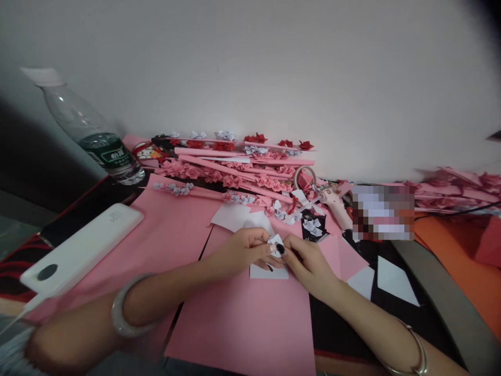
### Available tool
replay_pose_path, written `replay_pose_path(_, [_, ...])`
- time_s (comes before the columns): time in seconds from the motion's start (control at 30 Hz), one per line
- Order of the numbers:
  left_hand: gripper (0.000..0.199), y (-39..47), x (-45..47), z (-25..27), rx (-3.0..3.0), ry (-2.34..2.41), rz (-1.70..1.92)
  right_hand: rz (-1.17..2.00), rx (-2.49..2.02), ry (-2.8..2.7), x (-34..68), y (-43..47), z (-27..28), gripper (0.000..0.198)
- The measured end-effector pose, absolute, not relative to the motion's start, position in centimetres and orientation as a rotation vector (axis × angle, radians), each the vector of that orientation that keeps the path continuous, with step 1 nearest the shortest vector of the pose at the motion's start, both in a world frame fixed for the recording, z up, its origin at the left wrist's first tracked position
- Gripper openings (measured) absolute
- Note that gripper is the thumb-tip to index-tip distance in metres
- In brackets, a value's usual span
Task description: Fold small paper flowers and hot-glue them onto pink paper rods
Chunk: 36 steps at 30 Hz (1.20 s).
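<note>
The grip of the left hand and right hand pinches a small folded white paper, likely light and easily crushed, best held by its edges.

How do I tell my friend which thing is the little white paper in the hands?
Find the big pink sheet at the front middle. Near its upper end, the left hand and right hand meet, pinching the little white paper. It looks folded, while the white sheets around it lie flat.
</note>
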<state>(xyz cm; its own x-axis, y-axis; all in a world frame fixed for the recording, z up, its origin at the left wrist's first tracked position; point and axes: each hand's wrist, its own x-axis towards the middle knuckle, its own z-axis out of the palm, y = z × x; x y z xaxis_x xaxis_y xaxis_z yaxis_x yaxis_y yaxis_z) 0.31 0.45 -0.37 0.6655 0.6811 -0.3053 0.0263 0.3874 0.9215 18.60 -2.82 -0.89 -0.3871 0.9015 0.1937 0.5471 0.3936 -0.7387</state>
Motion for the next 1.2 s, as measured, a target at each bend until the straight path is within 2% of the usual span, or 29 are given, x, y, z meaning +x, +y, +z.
replay_pose_path(0.7, [0.025,0.17,0.25,-0.43,1.144,0.754,0.463,0.781,-1.24,-2.101,18.59,-2.87,-0.79,0.024])
replay_pose_path(1.2, [0.02,0.06,0.03,-0.22,1.28,0.728,0.48,0.492,-1.278,-1.933,18.86,-2.62,-0.7,0.016])
